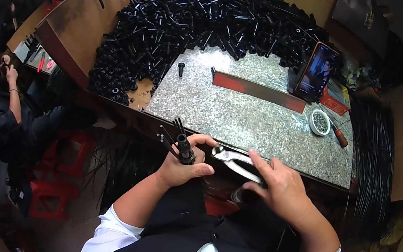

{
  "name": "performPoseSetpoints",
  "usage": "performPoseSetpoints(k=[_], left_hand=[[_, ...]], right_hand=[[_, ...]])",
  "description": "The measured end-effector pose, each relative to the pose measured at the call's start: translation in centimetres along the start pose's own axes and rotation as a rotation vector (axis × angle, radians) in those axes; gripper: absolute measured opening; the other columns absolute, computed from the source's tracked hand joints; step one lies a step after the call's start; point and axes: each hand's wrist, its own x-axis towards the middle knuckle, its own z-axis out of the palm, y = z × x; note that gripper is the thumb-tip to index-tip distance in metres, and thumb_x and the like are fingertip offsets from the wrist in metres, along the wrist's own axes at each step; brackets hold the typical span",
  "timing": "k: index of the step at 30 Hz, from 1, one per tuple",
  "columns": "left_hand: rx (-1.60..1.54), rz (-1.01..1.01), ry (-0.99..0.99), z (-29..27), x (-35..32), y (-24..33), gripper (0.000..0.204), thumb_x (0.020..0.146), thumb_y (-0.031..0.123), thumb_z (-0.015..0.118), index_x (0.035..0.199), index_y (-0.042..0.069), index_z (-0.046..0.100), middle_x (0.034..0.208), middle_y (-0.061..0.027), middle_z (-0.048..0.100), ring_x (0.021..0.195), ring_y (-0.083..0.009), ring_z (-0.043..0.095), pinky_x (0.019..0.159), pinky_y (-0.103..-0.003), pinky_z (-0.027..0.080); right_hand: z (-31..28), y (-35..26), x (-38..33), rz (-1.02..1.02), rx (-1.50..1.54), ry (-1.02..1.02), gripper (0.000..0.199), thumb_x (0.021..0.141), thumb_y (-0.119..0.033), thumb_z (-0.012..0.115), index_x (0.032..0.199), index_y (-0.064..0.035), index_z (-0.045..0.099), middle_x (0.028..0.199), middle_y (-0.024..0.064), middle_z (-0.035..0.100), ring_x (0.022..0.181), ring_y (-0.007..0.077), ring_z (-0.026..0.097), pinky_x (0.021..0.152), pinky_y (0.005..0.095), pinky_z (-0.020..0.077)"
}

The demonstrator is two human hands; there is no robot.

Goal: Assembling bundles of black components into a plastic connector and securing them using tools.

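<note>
Just off the near edge of the speckled stone slab [204, 105], my left hand [178, 169] is closed around a black tubular part [184, 147]. Several thin black rods stick out of that grip, some with pale tips. My right hand [283, 188] grips pincers [238, 161] with silver jaws, whose head points toward my left index finger. The jaws sit close to that fingertip; whether anything is between them is too small to tell. Part of the handles is hidden by my right fingers.
A big heap of black tubular parts [201, 21] covers the back and left. On the slab lie a red-and-grey flat bar [239, 83], a black bolt-like piece [181, 69], a phone [318, 70], a white bowl [312, 126] and an orange-handled tool [339, 136]. Black rods [378, 163] stand right; another person [10, 113] sits left.
</note>
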Motion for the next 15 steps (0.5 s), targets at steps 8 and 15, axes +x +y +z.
performPoseSetpoints(k=[8, 15], left_hand=[[-0.107, 0.050, 0.156, -0.9, 0.3, 0.9, 0.036, 0.083, 0.001, 0.064, 0.113, -0.003, 0.044, 0.053, 0.0037, 0.040, 0.044, -0.0060, 0.038, 0.045, -0.022, 0.035], [-0.345, 0.202, 0.471, -0.1, 1.4, 4.3, 0.020, 0.084, -0.008, 0.049, 0.100, 0.004, 0.048, 0.052, 0.0022, 0.038, 0.037, -0.0062, 0.032, 0.039, -0.024, 0.032]], right_hand=[[2.2, 5.4, 1.7, 0.148, -0.273, 0.296, 0.067, 0.077, -0.039, 0.068, 0.130, -0.0048, 0.047, 0.097, 0.0159, 0.053, 0.091, 0.0337, 0.054, 0.078, 0.0421, 0.0445], [7.0, -1.6, -0.4, -0.207, 0.773, 0.048, 0.033, 0.083, -0.012, 0.064, 0.116, -0.0041, 0.060, 0.090, 0.0114, 0.058, 0.082, 0.0248, 0.059, 0.073, 0.0334, 0.0489]])
